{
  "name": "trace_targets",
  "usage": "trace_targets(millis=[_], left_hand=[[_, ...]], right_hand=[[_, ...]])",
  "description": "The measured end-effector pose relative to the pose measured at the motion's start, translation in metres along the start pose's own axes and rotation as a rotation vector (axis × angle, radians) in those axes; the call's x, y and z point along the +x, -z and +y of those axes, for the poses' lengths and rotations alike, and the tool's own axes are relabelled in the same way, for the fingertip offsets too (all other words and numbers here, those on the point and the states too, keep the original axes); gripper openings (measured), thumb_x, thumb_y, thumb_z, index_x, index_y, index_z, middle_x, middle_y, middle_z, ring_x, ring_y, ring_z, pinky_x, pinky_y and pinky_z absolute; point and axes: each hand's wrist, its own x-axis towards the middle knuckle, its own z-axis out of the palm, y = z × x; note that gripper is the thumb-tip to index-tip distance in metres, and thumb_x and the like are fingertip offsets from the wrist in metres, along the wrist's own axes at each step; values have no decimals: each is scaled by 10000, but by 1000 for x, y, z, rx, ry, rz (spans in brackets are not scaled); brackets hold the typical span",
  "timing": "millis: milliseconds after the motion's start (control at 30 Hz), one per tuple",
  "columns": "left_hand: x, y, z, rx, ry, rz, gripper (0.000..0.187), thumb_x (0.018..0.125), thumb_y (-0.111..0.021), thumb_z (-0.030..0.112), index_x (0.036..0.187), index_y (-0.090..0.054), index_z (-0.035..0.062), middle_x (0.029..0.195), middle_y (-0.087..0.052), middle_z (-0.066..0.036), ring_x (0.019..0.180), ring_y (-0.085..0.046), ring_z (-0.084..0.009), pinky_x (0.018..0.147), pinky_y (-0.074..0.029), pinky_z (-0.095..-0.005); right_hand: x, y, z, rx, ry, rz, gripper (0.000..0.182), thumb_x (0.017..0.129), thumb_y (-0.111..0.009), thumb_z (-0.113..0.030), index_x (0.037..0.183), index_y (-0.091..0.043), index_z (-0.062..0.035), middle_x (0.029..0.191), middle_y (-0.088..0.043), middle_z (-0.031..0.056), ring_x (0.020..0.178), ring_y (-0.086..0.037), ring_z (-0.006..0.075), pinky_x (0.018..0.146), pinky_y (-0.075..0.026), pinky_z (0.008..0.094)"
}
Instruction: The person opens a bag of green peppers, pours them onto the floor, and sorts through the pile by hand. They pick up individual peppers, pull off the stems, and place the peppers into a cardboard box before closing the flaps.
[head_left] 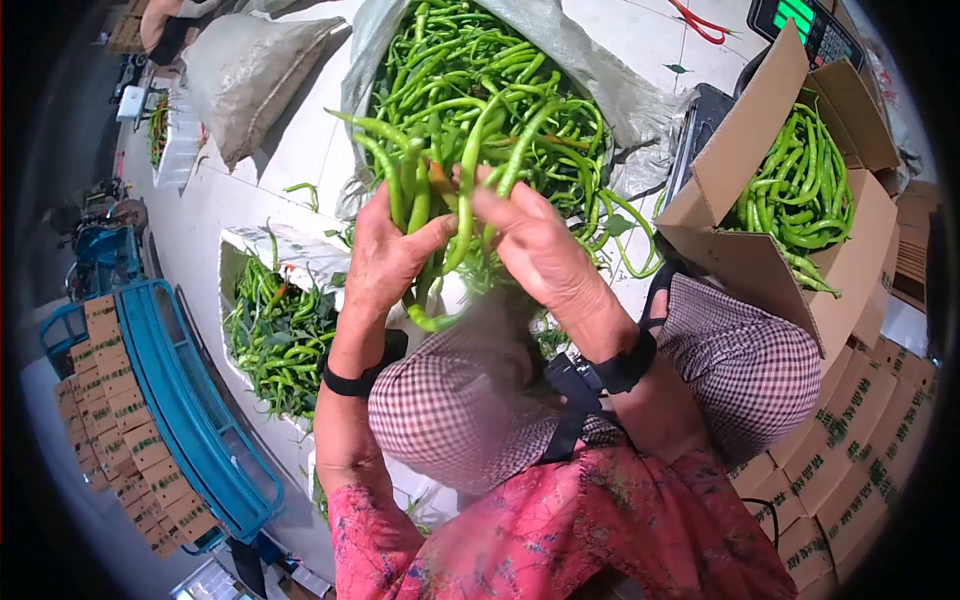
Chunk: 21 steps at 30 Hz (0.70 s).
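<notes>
My left hand (388, 252) is closed round several long green chili peppers (418, 195), with its thumb across them. Opposite it, my right hand (540, 248) grips more long green chilies (512, 165); its fingertips are slightly blurred. The two bunches meet between my hands, and one orange-red chili shows among them. Just beyond lies a large open sack (610, 85) heaped with green chilies (450, 60). Below my left wrist, a white foam box (232, 262) holds green chilies mixed with leaves.
At right, an open cardboard box (735, 145) contains green chilies beside a scale with a lit display (795, 15). A full sack (250, 75) stands upper left. Stacked cartons (130, 410) sit by a blue cart (185, 390); more cartons (850, 430) lie lower right. Another person (165, 25) is far left.
</notes>
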Motion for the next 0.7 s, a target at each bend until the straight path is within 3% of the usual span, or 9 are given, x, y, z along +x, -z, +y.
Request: trace_targets(millis=[100, 167, 200, 233, 333, 467, 567, 633, 700], left_hand=[[-14, 1, 29, 109, -81, 42, 424, 780, -672, 36, 1182, -553, -27, 986, -661, -87, 870, -625, -147, 779, -509, -276], [-25, 5, 44, -138, -72, 84, 415, 781, -685, 43, 1170, -559, -29, 986, -667, -82, 871, -627, -141, 790, -509, -280], [-31, 13, 50, -84, -71, 100, 414, 778, -699, 45, 1162, -562, -28, 971, -667, -65, 866, -629, -138, 792, -509, -281], [-37, 17, 57, -159, -60, 93, 438, 775, -709, 59, 1180, -560, -21, 997, -658, -64, 898, -622, -135, 819, -496, -277], [-48, 12, 63, -396, -93, 161, 481, 783, -689, 68, 1227, -533, -34, 1103, -625, -85, 979, -602, -149, 890, -465, -285], [-76, 8, 79, -469, -74, 169, 528, 792, -654, 50, 1279, -472, -47, 1113, -621, -104, 981, -608, -156, 895, -472, -289], [-89, 7, 81, -556, -68, 196, 525, 801, -644, 48, 1283, -458, -42, 1084, -622, -114, 946, -614, -173, 872, -486, -304], [-98, 7, 82, -591, -91, 292, 499, 814, -633, 53, 1273, -457, -33, 1043, -622, -121, 897, -614, -186, 833, -502, -311], [-109, 5, 89, -627, -74, 342, 492, 820, -646, 87, 1262, -451, -5, 1018, -605, -121, 862, -610, -181, 772, -523, -310]], right_hand=[[-2, -13, 10, -115, 120, 47, 298, 879, -620, -25, 1172, -579, 4, 1071, -627, 46, 941, -587, 122, 882, -462, 262], [-4, -18, 3, -71, 83, -44, 258, 879, -611, -36, 1133, -592, 4, 1045, -631, 48, 938, -587, 123, 849, -471, 256], [-12, -17, -6, -198, 78, -55, 235, 882, -593, -59, 1106, -594, 9, 1024, -634, 64, 929, -586, 136, 843, -464, 269], [-14, -17, -15, -325, 58, -62, 234, 903, -562, -75, 1122, -580, 8, 1071, -626, 89, 1006, -569, 160, 914, -435, 302], [-26, -18, -26, -214, 22, -24, 231, 916, -547, -103, 1102, -546, 34, 1011, -607, 113, 952, -577, 172, 887, -441, 294], [-41, -15, -30, -438, 94, -94, 198, 932, -542, -183, 1046, -547, -21, 873, -597, 64, 859, -586, 156, 804, -450, 290], [-57, -23, -28, -207, -60, 2, 196, 940, -539, -144, 1079, -519, -7, 950, -620, 105, 854, -602, 178, 762, -471, 296], [-64, -16, -29, -256, -65, -61, 205, 942, -557, -176, 1063, -519, -14, 942, -630, 105, 831, -610, 174, 734, -492, 316], [-80, -24, -35, -627, -61, 55, 250, 944, -557, -230, 1054, -516, -9, 920, -636, 111, 805, -614, 175, 747, -496, 304]])
